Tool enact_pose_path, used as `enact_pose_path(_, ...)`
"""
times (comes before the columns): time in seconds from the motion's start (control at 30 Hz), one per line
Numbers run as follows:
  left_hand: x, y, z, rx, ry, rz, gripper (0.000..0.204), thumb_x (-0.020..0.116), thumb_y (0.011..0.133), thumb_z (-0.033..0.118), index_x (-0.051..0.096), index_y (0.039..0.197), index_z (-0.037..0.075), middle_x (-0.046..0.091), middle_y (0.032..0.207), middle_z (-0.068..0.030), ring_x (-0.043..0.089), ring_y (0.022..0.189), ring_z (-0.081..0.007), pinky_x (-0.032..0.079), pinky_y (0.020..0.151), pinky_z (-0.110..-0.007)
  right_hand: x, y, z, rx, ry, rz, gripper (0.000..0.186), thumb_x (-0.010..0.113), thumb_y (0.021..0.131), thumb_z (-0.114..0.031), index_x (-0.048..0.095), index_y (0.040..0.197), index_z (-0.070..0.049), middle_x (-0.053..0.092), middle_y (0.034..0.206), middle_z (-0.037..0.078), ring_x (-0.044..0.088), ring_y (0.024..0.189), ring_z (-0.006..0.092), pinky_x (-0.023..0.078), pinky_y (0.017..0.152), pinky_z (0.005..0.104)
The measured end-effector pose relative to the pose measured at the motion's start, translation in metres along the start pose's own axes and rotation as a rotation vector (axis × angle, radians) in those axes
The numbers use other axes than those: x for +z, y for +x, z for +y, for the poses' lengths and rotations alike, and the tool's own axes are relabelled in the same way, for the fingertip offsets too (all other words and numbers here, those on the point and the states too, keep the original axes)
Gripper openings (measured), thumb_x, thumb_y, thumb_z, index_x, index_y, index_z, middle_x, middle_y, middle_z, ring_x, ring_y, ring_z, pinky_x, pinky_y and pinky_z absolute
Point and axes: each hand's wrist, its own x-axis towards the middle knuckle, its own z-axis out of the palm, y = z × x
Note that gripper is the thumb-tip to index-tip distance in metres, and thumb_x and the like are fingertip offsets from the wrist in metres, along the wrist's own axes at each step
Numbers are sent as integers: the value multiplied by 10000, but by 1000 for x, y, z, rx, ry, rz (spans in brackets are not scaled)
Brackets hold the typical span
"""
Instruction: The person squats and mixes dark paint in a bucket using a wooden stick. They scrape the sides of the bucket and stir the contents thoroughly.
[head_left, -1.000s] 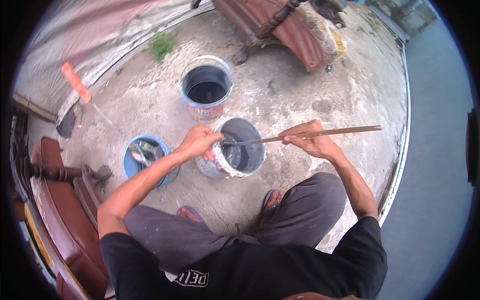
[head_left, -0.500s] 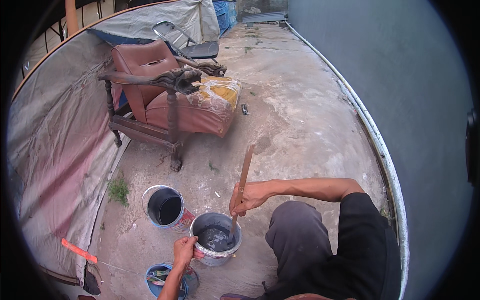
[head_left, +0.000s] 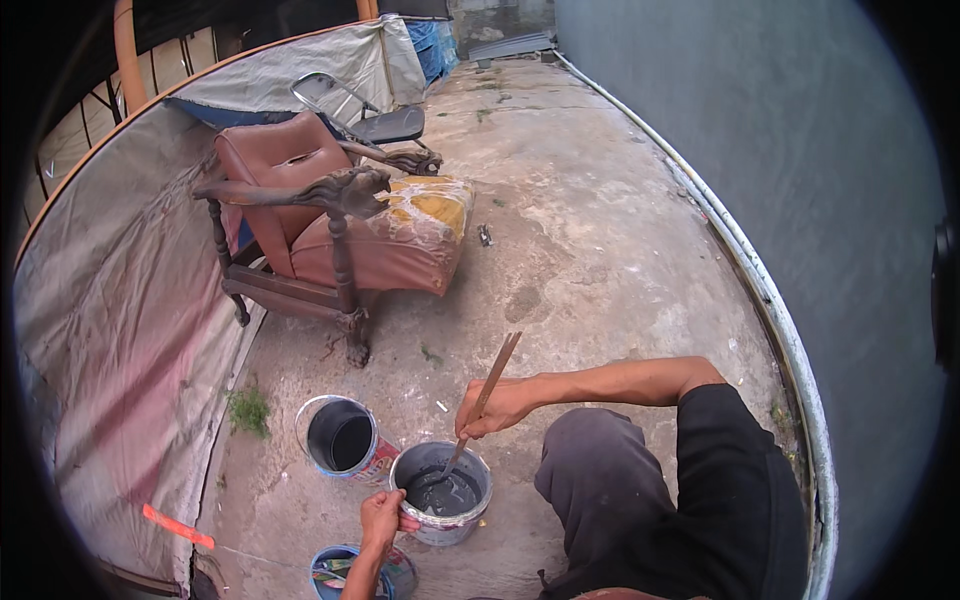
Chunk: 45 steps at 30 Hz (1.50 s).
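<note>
My right hand grips a flat wooden stick that slants down into a pail. Grey liquid, like paint, lies in the pail, and the stick's lower end dips into it near the far wall. At the pail's near left rim, my left hand pinches the edge with thumb and fingers. Just behind on the left stands another pail with very dark contents and a raised wire handle. Below my left forearm, partly hidden by it, is a blue bucket holding several colourful packets or tools.
A worn reddish armchair with carved wooden arms stands ahead on the left, a folding chair behind it. A grey tarp hangs along the left. A plain wall with a white pipe bounds the right. An orange strip lies lower left.
The stick's lower end has shifted from the pail's right side toward its far middle, and the stick leans more. My left hand stays on the rim. The whole view has shifted slightly.
</note>
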Motion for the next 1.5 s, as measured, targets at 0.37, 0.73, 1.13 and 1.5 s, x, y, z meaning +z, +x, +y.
enact_pose_path(0.37, 5, -4, 11, 0, 23, 16, 255, 634, 960, 195, 598, 865, -38, 635, 637, -153, 684, 482, -265, 591, 425, -358, -4, 0, -12, 65, 29, -94, 276, 626, 967, -209, 756, 988, 34, 737, 778, 121, 713, 722, 236, 553, 684, 379)
enact_pose_path(0.73, 5, -6, 8, 23, 57, 11, 252, 626, 963, 201, 598, 872, -32, 634, 638, -142, 678, 478, -260, 579, 426, -345, 0, 0, -4, 70, 22, -87, 300, 612, 966, -239, 755, 970, 25, 742, 782, 123, 720, 727, 242, 553, 678, 389)
enact_pose_path(1.13, 7, 0, 11, 4, 45, 26, 304, 684, 964, 264, 628, 873, -21, 679, 660, -157, 693, 493, -239, 570, 423, -328, -8, 3, -10, 126, 74, -93, 311, 631, 955, -251, 780, 1035, 10, 745, 794, 134, 703, 737, 250, 546, 689, 411)
enact_pose_path(1.5, 0, -8, 2, 67, 71, 15, 411, 703, 941, 347, 591, 798, -21, 689, 669, -159, 727, 535, -233, 594, 453, -324, 0, 0, -32, 333, -81, -66, 310, 684, 974, -252, 795, 1062, 24, 780, 825, 137, 743, 788, 217, 572, 728, 364)
